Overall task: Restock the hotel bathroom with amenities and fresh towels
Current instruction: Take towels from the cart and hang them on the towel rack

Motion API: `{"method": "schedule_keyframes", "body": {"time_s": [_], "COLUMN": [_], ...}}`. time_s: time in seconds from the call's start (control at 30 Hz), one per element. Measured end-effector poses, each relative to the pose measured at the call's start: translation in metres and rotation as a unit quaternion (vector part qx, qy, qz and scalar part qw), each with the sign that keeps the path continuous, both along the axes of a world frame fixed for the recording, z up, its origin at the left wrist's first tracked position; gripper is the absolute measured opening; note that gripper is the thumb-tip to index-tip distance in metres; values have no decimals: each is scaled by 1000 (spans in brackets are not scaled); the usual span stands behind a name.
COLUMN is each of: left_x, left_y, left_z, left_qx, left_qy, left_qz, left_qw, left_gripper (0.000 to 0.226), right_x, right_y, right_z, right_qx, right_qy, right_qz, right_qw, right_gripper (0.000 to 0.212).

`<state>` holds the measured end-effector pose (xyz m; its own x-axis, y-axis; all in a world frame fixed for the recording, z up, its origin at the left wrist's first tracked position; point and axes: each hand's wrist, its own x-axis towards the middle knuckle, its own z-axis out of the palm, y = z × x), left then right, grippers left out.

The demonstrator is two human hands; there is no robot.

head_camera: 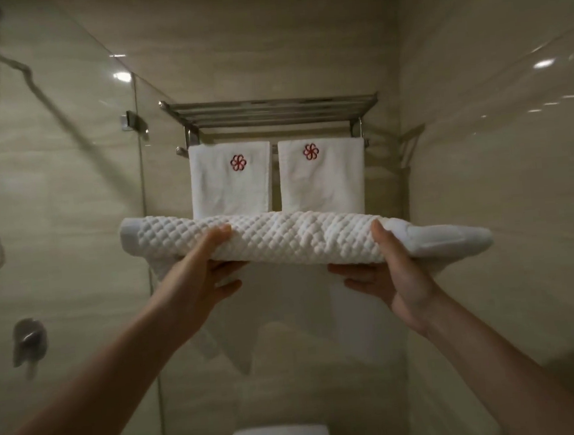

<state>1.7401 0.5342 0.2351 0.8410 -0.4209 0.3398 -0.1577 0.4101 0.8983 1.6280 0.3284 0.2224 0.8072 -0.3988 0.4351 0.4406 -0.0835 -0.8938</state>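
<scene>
The person is holding a folded white waffle towel (297,237) up in front of the far wall, both hands gripping it from below. The left hand (207,271) is clasping it left of the middle, thumb on the near face and fingers underneath; the right hand (396,270) is doing the same further right, so the grip is wide. The towel's long axis is running left to right, parallel to the steel rack (270,110) on the wall. The rack's shelf is sitting above and beyond the towel, about centred between the hands, neither hand looking clearly nearer. Two small logo towels (231,184) are hanging from its lower rail, their hems hidden behind the held towel. The likely move is a level lift up and forward onto the shelf.
</scene>
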Motion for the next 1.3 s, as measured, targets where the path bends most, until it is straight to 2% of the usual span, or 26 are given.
{"method": "schedule_keyframes", "body": {"time_s": [0.07,0.13,0.27,0.33,0.43,0.6,0.73,0.77,0.8,0.83,0.9,0.93,0.97,1.07,1.1,1.17,1.2,1.23,1.27,1.3], "left_x": [30,59,107,128,155,198,228,236,241,244,249,253,258,277,282,290,293,296,307,310], "left_y": [-15,-28,-50,-63,-83,-121,-151,-157,-162,-168,-181,-187,-194,-217,-225,-238,-241,-247,-251,-255], "left_z": [18,38,78,100,138,205,257,269,279,289,305,311,317,332,334,336,337,339,343,342], "left_qx": [0,13,32,27,21,54,-13,-41,-69,-88,-88,-89,-94,-108,-92,-43,-43,-45,-3,52], "left_qy": [-34,-75,-151,-178,-229,-339,-384,-404,-425,-441,-461,-471,-477,-468,-475,-511,-516,-521,-542,-535], "left_qz": [-1,-8,-11,14,45,149,216,227,230,223,226,228,232,255,275,362,382,372,403,423], "left_qw": [999,997,988,984,972,927,898,885,873,865,853,847,842,839,831,779,765,767,737,729], "left_gripper": [54,53,75,79,69,55,47,44,48,62,101,113,110,61,55,52,52,54,55,54], "right_x": [28,54,103,127,161,206,232,238,243,248,259,264,270,290,296,307,313,317,322,328], "right_y": [-17,-33,-63,-76,-99,-132,-152,-157,-162,-166,-175,-179,-183,-196,-199,-204,-206,-208,-211,-214], "right_z": [21,42,89,115,158,233,288,300,311,321,337,344,349,361,364,368,370,371,371,371], "right_qx": [-35,-85,-160,-195,-230,-286,-337,-349,-359,-369,-386,-392,-394,-373,-364,-355,-353,-356,-361,-367], "right_qy": [-17,-38,-81,-100,-127,-184,-223,-236,-249,-260,-272,-276,-277,-267,-268,-274,-276,-276,-276,-277], "right_qz": [-28,-61,-85,-86,-94,-114,-129,-132,-137,-141,-157,-168,-179,-192,-192,-196,-199,-202,-205,-206], "right_qw": [999,994,980,972,960,934,906,897,889,881,867,861,858,868,871,872,871,870,867,864], "right_gripper": [60,47,31,34,44,61,79,78,75,72,69,68,68,71,72,75,75,75,75,75]}}
